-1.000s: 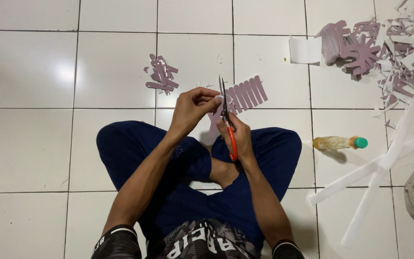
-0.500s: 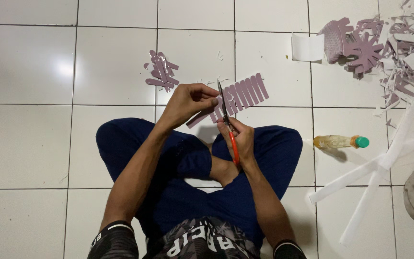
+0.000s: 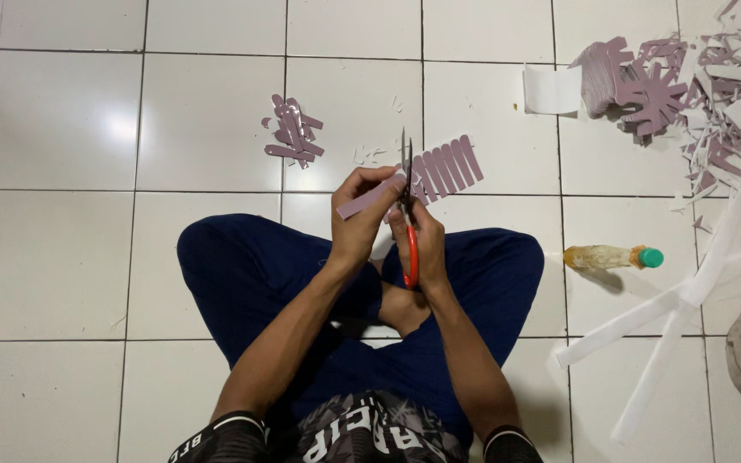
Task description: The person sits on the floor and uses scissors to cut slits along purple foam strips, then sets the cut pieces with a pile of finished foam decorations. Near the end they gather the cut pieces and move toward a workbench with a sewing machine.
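Observation:
I sit cross-legged on a white tiled floor. My left hand [image 3: 360,216] pinches one end of a mauve foam strip [image 3: 443,170] whose far part is cut into a comb of parallel fingers. My right hand [image 3: 420,242] grips scissors [image 3: 407,204] with an orange handle, blades pointing away from me and meeting the strip between the uncut part and the comb. Both hands are held over my knees, close together.
A small heap of mauve cut pieces [image 3: 292,133] lies on the floor ahead to the left. A large pile of mauve and white scraps [image 3: 688,81] fills the far right corner. A lying bottle with a green cap [image 3: 612,256] and long white strips [image 3: 679,309] are at right.
The strip has shifted slightly in my hands and the scissors stand a little more upright; both hands stay in about the same place above my legs.

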`<action>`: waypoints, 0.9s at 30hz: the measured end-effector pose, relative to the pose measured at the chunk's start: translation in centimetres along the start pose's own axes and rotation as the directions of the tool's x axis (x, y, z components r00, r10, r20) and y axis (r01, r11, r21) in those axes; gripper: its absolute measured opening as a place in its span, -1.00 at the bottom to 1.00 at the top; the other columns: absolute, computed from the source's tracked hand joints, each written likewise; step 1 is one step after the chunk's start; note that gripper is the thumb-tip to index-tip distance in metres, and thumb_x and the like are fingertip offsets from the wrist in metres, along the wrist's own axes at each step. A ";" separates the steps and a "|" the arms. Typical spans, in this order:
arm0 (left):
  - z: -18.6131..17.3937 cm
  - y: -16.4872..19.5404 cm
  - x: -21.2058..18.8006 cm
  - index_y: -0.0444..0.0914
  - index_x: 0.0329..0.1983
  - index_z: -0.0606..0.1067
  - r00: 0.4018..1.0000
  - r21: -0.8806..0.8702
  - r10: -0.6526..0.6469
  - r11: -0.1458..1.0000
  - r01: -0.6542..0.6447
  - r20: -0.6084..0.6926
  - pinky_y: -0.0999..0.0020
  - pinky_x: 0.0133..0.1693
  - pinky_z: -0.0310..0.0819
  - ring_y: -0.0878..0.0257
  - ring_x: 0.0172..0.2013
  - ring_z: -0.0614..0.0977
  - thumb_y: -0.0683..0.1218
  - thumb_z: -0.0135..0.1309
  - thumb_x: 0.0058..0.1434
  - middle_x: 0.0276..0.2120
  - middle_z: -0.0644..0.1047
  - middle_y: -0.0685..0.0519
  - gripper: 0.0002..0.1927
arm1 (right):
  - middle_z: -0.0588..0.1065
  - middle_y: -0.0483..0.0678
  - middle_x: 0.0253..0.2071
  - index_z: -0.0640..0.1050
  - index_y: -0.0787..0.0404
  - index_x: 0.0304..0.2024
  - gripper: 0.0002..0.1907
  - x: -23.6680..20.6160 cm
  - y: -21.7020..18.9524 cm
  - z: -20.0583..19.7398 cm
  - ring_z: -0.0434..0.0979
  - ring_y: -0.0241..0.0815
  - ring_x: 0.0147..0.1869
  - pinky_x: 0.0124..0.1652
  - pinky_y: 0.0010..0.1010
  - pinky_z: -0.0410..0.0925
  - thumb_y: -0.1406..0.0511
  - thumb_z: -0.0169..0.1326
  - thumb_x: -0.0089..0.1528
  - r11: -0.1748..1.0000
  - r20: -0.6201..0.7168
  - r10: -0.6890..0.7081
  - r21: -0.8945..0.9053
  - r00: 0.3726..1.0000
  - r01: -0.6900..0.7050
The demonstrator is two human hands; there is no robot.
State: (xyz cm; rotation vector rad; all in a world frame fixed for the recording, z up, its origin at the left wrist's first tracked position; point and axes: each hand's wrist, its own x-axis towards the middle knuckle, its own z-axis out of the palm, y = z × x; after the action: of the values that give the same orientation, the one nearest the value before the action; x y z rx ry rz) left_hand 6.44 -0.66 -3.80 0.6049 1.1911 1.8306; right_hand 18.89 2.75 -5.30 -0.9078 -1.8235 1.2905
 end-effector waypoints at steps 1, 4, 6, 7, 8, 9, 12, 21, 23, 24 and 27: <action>0.1 0.2 -0.2 -0.44 0.03 0.52 1.000 -0.010 -0.002 1.000 0.002 0.017 0.48 -0.13 0.55 0.34 -0.18 0.62 -0.18 0.21 0.33 -0.19 0.61 -0.02 -0.72 | 0.43 -0.18 -0.47 0.57 0.31 -0.02 -0.44 0.0 0.1 0.0 0.35 -0.43 -0.40 -0.41 -0.55 0.26 -0.08 0.03 0.42 1.000 -0.002 -0.002 0.012 1.000 0.002; -0.2 1.2 -0.1 -0.44 0.04 0.54 0.999 0.060 0.028 0.998 -0.030 0.037 0.48 -0.11 0.57 0.33 -0.18 0.64 -0.19 0.21 0.33 -0.18 0.62 -0.04 -0.73 | 0.42 -0.17 -0.46 0.58 0.31 0.04 -0.42 0.1 0.2 0.0 0.36 -0.43 -0.41 -0.42 -0.55 0.28 -0.08 0.03 0.40 0.998 0.006 0.028 0.049 1.000 -0.029; -0.4 1.7 0.1 -0.41 0.04 0.50 1.000 0.023 0.001 1.000 -0.002 0.031 0.45 -0.13 0.61 0.32 -0.19 0.67 -0.20 0.20 0.27 -0.16 0.63 -0.04 -0.70 | 0.41 -0.18 -0.51 0.59 0.31 0.00 -0.42 0.1 0.1 0.0 0.38 -0.43 -0.48 -0.48 -0.55 0.29 -0.08 0.05 0.35 0.992 0.019 0.099 0.075 0.995 -0.100; -0.5 2.0 0.2 -0.39 0.04 0.48 1.000 0.006 -0.011 1.000 0.011 0.028 0.44 -0.14 0.63 0.31 -0.19 0.68 -0.20 0.20 0.25 -0.15 0.64 -0.04 -0.68 | 0.42 -0.18 -0.51 0.60 0.31 -0.01 -0.43 0.0 0.1 0.1 0.38 -0.43 -0.50 -0.50 -0.55 0.28 -0.08 0.06 0.34 0.989 0.020 0.118 0.082 0.993 -0.119; -0.6 2.3 0.2 -0.40 0.04 0.49 1.000 0.103 -0.007 0.995 0.006 0.012 0.43 -0.13 0.62 0.30 -0.19 0.68 -0.20 0.22 0.24 -0.15 0.65 -0.06 -0.67 | 0.43 -0.19 -0.51 0.60 0.30 -0.02 -0.43 0.0 0.0 0.1 0.38 -0.43 -0.52 -0.51 -0.55 0.27 -0.08 0.06 0.33 0.986 0.021 0.140 0.089 0.990 -0.141; -0.8 2.6 0.3 -0.41 0.05 0.49 1.000 0.201 -0.001 0.980 0.002 -0.003 0.43 -0.12 0.60 0.30 -0.18 0.67 -0.20 0.24 0.23 -0.16 0.66 -0.08 -0.65 | 0.44 -0.19 -0.52 0.61 0.30 -0.03 -0.44 -0.1 -0.1 0.1 0.38 -0.43 -0.54 -0.53 -0.56 0.26 -0.07 0.07 0.32 0.982 0.022 0.161 0.096 0.987 -0.162; -1.1 3.1 0.6 -0.43 0.08 0.47 1.000 0.286 0.027 0.958 -0.027 0.005 0.41 -0.06 0.60 0.29 -0.14 0.68 -0.21 0.26 0.22 -0.14 0.66 -0.10 -0.60 | 0.39 -0.19 -0.59 0.64 0.28 -0.06 -0.45 -0.1 -0.2 0.1 0.36 -0.46 -0.55 -0.53 -0.58 0.24 -0.07 0.08 0.32 0.976 0.047 0.187 0.103 0.981 -0.191; -2.7 2.5 1.9 -0.49 0.04 0.44 0.998 0.218 0.016 0.976 -0.028 0.055 0.39 -0.01 0.61 0.26 -0.15 0.70 -0.24 0.25 0.25 -0.14 0.69 -0.14 -0.64 | 0.39 -0.25 -0.62 0.66 0.28 -0.12 -0.48 -0.4 -0.3 -0.1 0.31 -0.49 -0.60 -0.59 -0.60 0.21 -0.06 0.15 0.27 0.967 0.047 0.229 0.102 0.972 -0.232; -2.9 2.3 2.2 -0.50 0.00 0.46 0.997 0.208 0.035 0.977 -0.049 0.071 0.37 -0.02 0.62 0.25 -0.15 0.70 -0.25 0.26 0.27 -0.16 0.69 -0.15 -0.69 | 0.35 -0.25 -0.64 0.66 0.30 -0.16 -0.47 -0.4 -0.2 -0.2 0.30 -0.49 -0.61 -0.60 -0.60 0.20 -0.06 0.16 0.27 0.969 0.045 0.224 0.091 0.973 -0.228; -3.0 2.2 2.4 -0.49 -0.01 0.48 0.996 0.206 0.039 0.977 -0.055 0.078 0.37 -0.04 0.63 0.25 -0.15 0.71 -0.25 0.26 0.28 -0.17 0.68 -0.14 -0.71 | 0.33 -0.26 -0.65 0.66 0.31 -0.18 -0.47 -0.4 -0.2 -0.2 0.29 -0.49 -0.61 -0.61 -0.60 0.19 -0.06 0.17 0.27 0.970 0.043 0.223 0.085 0.974 -0.226; -3.3 2.5 2.9 -0.45 0.01 0.53 0.997 0.223 0.029 0.974 -0.045 0.076 0.38 -0.08 0.64 0.26 -0.16 0.71 -0.24 0.25 0.25 -0.18 0.67 -0.10 -0.71 | 0.29 -0.28 -0.67 0.67 0.31 -0.19 -0.45 -0.5 -0.2 -0.3 0.26 -0.50 -0.64 -0.64 -0.61 0.15 -0.07 0.18 0.24 0.972 0.036 0.227 0.050 0.973 -0.229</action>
State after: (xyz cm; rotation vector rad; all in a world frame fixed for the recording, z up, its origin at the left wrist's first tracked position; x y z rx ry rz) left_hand 1.41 -0.27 -3.13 0.8196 1.3566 1.7012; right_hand 19.35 2.42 -5.11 -1.0990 -1.7365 1.4933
